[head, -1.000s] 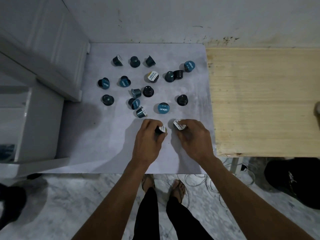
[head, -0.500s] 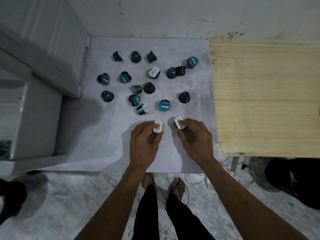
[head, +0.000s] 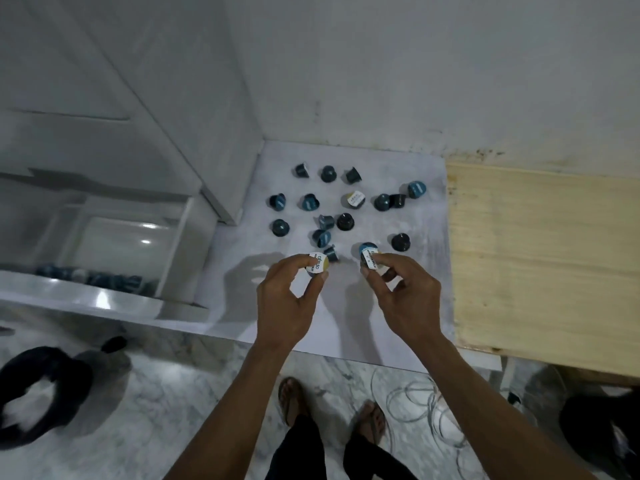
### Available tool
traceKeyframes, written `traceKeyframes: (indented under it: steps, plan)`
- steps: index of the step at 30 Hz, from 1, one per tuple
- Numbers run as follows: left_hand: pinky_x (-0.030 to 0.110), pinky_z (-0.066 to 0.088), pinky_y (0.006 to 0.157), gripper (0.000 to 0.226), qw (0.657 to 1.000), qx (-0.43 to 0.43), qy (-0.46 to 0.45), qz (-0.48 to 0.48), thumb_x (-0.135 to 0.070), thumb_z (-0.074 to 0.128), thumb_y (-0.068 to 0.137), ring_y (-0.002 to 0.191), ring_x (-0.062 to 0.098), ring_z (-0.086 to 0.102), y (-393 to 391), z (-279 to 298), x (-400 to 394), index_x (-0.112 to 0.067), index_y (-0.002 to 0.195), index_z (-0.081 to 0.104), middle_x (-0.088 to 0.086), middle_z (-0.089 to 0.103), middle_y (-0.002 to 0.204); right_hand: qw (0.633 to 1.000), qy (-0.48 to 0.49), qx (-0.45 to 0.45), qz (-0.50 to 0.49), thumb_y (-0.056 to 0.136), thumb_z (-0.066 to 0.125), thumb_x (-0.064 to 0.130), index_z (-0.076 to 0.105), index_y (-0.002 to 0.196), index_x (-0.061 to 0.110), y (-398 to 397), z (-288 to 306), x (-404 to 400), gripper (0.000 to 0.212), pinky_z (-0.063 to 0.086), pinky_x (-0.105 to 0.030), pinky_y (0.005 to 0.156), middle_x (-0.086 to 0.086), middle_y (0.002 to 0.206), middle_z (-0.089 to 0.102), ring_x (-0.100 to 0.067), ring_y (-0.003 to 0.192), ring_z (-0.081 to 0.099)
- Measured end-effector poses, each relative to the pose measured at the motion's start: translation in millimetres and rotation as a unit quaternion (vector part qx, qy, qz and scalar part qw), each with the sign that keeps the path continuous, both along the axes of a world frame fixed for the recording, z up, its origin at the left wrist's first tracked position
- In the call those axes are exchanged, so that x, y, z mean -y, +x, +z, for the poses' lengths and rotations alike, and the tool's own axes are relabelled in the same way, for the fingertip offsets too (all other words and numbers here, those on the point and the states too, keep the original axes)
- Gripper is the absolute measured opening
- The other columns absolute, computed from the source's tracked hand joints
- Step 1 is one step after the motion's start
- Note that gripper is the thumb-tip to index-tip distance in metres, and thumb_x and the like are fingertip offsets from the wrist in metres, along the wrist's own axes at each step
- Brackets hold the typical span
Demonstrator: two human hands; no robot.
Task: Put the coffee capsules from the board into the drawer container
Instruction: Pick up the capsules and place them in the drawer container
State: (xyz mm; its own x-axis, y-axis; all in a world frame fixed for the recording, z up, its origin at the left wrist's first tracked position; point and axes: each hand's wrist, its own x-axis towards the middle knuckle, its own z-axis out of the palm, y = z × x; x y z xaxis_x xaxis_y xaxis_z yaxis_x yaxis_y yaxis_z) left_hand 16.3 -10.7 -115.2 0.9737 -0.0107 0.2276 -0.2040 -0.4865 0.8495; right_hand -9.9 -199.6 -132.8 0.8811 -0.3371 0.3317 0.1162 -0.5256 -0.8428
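Several dark and teal coffee capsules (head: 328,173) lie scattered on the pale grey board (head: 426,271). My left hand (head: 287,299) pinches a capsule with a white and yellow lid (head: 318,263), lifted above the board's near half. My right hand (head: 403,296) pinches a second white-lidded capsule (head: 371,261) beside it, partly covering a blue-lidded one. The open white drawer container (head: 180,237) stands at the left, with several capsules (head: 104,280) inside near its front wall.
A pale wooden tabletop (head: 547,258) adjoins the board on the right. White cabinet doors (head: 104,98) rise above the drawer. Below are a marble floor, my sandalled feet, coiled cables (head: 426,407) and dark objects (head: 41,393) at both lower corners.
Both hands have lifted their capsules off the board. The camera has swung left and up, bringing the open drawer container into view.
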Motion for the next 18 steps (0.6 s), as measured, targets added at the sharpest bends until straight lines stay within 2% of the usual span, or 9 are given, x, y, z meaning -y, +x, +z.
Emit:
traceKeyframes:
  steps: [2,5,8,10,15,18]
  plan:
    - [0.014,0.047,0.069,0.023,1.000,0.009,0.001,0.012,-0.020,0.077,0.081,0.087,0.004,0.060,1,23,-22,-0.024,0.102,0.068,-0.028,0.063,0.101,1.000,0.008,0.019,0.009,0.081,0.079,0.020,0.072,0.097,0.014,4,22,-18,0.018,0.048,-0.030,0.048,0.005,0.098,0.072,-0.011,0.064,0.062]
    - [0.012,0.044,0.059,0.025,0.999,0.028,0.002,0.035,-0.019,0.076,0.081,0.083,0.001,0.060,4,53,-66,-0.032,0.101,0.066,-0.025,0.063,0.096,0.999,0.005,0.039,0.016,0.080,0.079,0.022,0.073,0.096,0.016,9,55,-51,0.019,0.048,-0.030,0.048,0.009,0.093,0.070,-0.009,0.063,0.062]
    - [0.018,0.045,0.052,0.021,0.998,0.051,0.009,0.045,-0.019,0.077,0.081,0.078,0.002,0.062,8,73,-118,-0.025,0.100,0.070,-0.019,0.066,0.096,0.999,0.012,0.043,0.018,0.079,0.080,0.023,0.073,0.097,0.018,16,77,-92,0.020,0.049,-0.030,0.051,0.010,0.091,0.071,-0.009,0.063,0.063]
    - [0.016,0.044,0.051,0.022,0.997,0.055,0.011,0.056,-0.019,0.077,0.080,0.075,0.002,0.061,12,82,-159,-0.024,0.100,0.071,-0.017,0.067,0.096,0.999,0.018,0.042,0.025,0.078,0.080,0.024,0.074,0.097,0.018,21,86,-123,0.021,0.050,-0.031,0.053,0.009,0.092,0.072,-0.011,0.062,0.063]
    - [0.015,0.049,0.056,0.027,0.996,0.058,0.033,0.064,-0.015,0.081,0.076,0.076,0.001,0.064,21,90,-277,-0.023,0.100,0.070,-0.009,0.069,0.095,0.999,0.008,0.029,0.041,0.078,0.079,0.025,0.073,0.096,0.019,29,95,-217,0.020,0.045,-0.017,0.052,0.012,0.097,0.072,-0.010,0.061,0.062]
    - [0.010,0.043,0.055,0.024,0.996,0.042,0.039,0.062,-0.019,0.081,0.075,0.063,-0.006,0.057,27,95,-344,-0.025,0.096,0.071,-0.011,0.069,0.092,0.999,0.004,0.016,0.046,0.077,0.080,0.024,0.074,0.096,0.020,33,98,-271,0.020,0.043,-0.010,0.055,0.014,0.094,0.071,-0.008,0.062,0.062]
